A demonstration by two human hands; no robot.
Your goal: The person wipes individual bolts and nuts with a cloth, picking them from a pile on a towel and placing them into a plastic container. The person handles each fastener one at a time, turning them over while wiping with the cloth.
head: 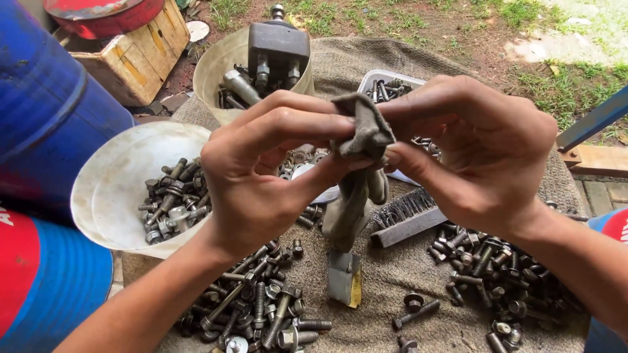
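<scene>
1. Blue drums (46, 98): 2, at left edge.
2. White bowls (98, 189): 2, one holding bolts, one holding heavier parts.
3. Hands: 2. Left hand (261, 176) and right hand (484, 157) both pinch 1 grey rag (363, 140) held above the sacking; wiping step, judged. Whatever the rag wraps is hidden.
4. Wire brush (405, 216): 1.
5. Loose bolts (261, 307): 2 heaps, uncountable.

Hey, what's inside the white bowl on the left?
The white bowl holds a heap of grey bolts against its right side. The left hand covers the bowl's right edge, so anything there is hidden.
</scene>
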